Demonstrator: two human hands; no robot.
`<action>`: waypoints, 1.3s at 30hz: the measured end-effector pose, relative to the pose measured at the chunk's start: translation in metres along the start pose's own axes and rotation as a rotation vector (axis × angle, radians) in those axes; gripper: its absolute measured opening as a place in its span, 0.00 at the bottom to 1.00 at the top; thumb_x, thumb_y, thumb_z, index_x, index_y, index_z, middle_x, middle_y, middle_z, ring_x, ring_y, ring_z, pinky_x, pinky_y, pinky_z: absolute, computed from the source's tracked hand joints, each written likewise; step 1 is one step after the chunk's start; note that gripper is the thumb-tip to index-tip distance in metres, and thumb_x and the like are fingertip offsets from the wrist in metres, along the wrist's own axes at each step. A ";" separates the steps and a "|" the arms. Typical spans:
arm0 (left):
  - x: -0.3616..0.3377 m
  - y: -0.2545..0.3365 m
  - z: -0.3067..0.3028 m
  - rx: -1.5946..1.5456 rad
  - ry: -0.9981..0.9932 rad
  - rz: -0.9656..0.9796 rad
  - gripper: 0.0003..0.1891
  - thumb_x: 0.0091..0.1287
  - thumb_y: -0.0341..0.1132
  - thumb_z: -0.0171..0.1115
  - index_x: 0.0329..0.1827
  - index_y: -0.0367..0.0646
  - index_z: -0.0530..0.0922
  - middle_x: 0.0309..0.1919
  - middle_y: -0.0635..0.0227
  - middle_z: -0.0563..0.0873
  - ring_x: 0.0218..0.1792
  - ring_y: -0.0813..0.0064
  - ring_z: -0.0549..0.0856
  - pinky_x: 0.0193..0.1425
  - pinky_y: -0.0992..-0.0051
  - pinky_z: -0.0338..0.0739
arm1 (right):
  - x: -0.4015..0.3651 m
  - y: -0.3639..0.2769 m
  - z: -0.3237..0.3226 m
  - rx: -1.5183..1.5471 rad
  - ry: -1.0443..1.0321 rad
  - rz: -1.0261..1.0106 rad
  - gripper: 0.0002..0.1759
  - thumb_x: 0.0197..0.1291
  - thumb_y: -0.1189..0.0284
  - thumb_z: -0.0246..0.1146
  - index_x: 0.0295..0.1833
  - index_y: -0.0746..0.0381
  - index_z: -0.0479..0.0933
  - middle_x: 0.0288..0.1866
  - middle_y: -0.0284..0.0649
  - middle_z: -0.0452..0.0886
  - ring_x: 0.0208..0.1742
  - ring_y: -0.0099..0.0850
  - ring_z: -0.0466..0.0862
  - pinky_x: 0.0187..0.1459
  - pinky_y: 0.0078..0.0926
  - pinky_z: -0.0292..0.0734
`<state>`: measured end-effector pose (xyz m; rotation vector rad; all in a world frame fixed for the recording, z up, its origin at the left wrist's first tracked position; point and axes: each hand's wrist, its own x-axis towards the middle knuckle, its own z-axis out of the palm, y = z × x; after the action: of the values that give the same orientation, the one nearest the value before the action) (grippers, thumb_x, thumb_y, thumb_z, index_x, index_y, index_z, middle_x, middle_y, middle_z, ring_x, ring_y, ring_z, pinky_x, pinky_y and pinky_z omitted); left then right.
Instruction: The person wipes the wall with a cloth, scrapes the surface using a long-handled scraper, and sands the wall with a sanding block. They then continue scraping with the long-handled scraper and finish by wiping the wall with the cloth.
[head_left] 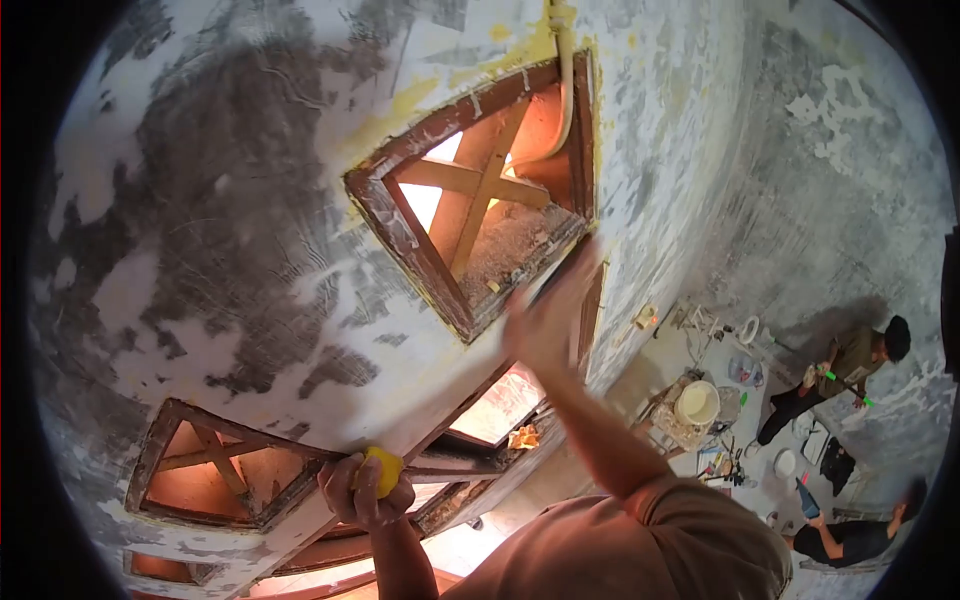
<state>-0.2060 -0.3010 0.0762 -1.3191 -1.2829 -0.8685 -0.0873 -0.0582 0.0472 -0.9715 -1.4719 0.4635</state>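
Note:
My left hand [365,492] is closed around a small yellow object [384,470], close to the wall at the lower middle. My right hand [550,325] is stretched up to the wall, smeared by motion, just below the lower edge of a brown wooden window frame [415,255]. A dark edge shows beside its fingers, but whether it is a held tool is unclear. Crossed wooden bars [480,187] fill this opening. Around it the grey wall [240,190] carries patchy white plaster and yellowish marks.
A pale cable or pipe [567,90] runs down into the upper opening. Another framed opening [225,465] lies at lower left. Far below on the right are a pale bucket [697,403], scattered tools, a person [855,360] holding a pole, and another person [860,538] in dark clothes.

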 end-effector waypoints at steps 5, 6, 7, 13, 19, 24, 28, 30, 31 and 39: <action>-0.006 -0.001 -0.001 -0.034 0.033 -0.004 0.10 0.55 0.33 0.50 0.35 0.39 0.77 0.33 0.57 0.79 0.28 0.63 0.79 0.33 0.64 0.73 | -0.077 -0.030 -0.006 -0.107 -0.385 -0.345 0.65 0.55 0.38 0.55 0.73 0.77 0.29 0.76 0.67 0.30 0.77 0.62 0.31 0.73 0.54 0.23; -0.003 -0.003 0.000 -0.029 0.031 0.001 0.10 0.55 0.33 0.50 0.35 0.39 0.77 0.33 0.57 0.79 0.28 0.63 0.79 0.33 0.64 0.73 | -0.055 -0.016 -0.003 -0.123 -0.239 -0.343 0.65 0.54 0.36 0.55 0.74 0.75 0.29 0.76 0.67 0.30 0.78 0.60 0.33 0.73 0.54 0.24; 0.000 -0.004 0.002 -0.035 0.039 0.028 0.09 0.55 0.33 0.51 0.35 0.39 0.77 0.33 0.57 0.79 0.28 0.63 0.79 0.33 0.64 0.73 | -0.024 0.002 -0.009 -0.138 -0.196 -0.171 0.65 0.53 0.40 0.58 0.74 0.76 0.31 0.77 0.66 0.30 0.78 0.56 0.34 0.73 0.56 0.24; 0.001 0.000 0.005 -0.033 0.022 0.019 0.10 0.53 0.32 0.51 0.35 0.39 0.77 0.33 0.57 0.79 0.28 0.63 0.79 0.32 0.66 0.74 | -0.059 -0.030 -0.006 0.147 -0.227 -0.163 0.74 0.43 0.38 0.66 0.72 0.79 0.28 0.76 0.66 0.32 0.77 0.59 0.35 0.71 0.61 0.27; -0.001 -0.001 -0.001 -0.025 -0.004 0.017 0.10 0.54 0.34 0.52 0.35 0.39 0.77 0.33 0.59 0.78 0.29 0.63 0.79 0.30 0.65 0.74 | -0.036 -0.017 -0.008 -0.050 -0.206 -0.129 0.71 0.39 0.61 0.71 0.72 0.76 0.23 0.75 0.70 0.31 0.77 0.62 0.32 0.73 0.57 0.29; -0.002 -0.003 -0.001 -0.023 0.013 0.027 0.10 0.57 0.34 0.51 0.37 0.40 0.77 0.34 0.57 0.79 0.29 0.63 0.79 0.30 0.65 0.73 | -0.031 -0.030 -0.023 -0.226 -0.431 -0.047 0.76 0.40 0.42 0.70 0.72 0.78 0.26 0.74 0.72 0.31 0.75 0.67 0.34 0.72 0.60 0.29; -0.002 0.001 -0.004 -0.001 0.008 0.032 0.09 0.57 0.33 0.51 0.36 0.39 0.76 0.34 0.57 0.79 0.30 0.64 0.79 0.31 0.65 0.74 | -0.048 -0.032 -0.009 0.055 -0.226 -0.117 0.76 0.40 0.40 0.70 0.73 0.74 0.26 0.76 0.67 0.29 0.77 0.61 0.31 0.72 0.60 0.27; 0.000 -0.002 0.004 -0.013 0.037 0.047 0.09 0.58 0.33 0.50 0.36 0.39 0.76 0.34 0.57 0.79 0.30 0.64 0.79 0.32 0.65 0.74 | -0.048 -0.026 -0.016 0.081 -0.273 -0.159 0.74 0.44 0.35 0.65 0.74 0.73 0.27 0.76 0.67 0.29 0.77 0.61 0.31 0.71 0.61 0.28; -0.001 -0.003 0.005 0.004 0.053 0.051 0.10 0.58 0.33 0.49 0.37 0.39 0.76 0.34 0.57 0.79 0.30 0.64 0.80 0.32 0.65 0.74 | -0.034 -0.013 -0.016 0.032 -0.275 -0.140 0.74 0.44 0.32 0.62 0.73 0.75 0.27 0.75 0.69 0.29 0.76 0.64 0.32 0.71 0.62 0.29; -0.001 0.001 0.000 0.021 0.011 0.009 0.10 0.57 0.32 0.51 0.37 0.39 0.77 0.35 0.57 0.79 0.31 0.63 0.80 0.35 0.64 0.75 | -0.021 -0.017 -0.020 0.074 -0.264 -0.119 0.70 0.48 0.38 0.62 0.73 0.74 0.27 0.76 0.66 0.30 0.77 0.59 0.33 0.71 0.61 0.28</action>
<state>-0.2054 -0.3007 0.0751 -1.3009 -1.2731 -0.8525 -0.0757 -0.0891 0.0507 -0.7806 -1.7268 0.5709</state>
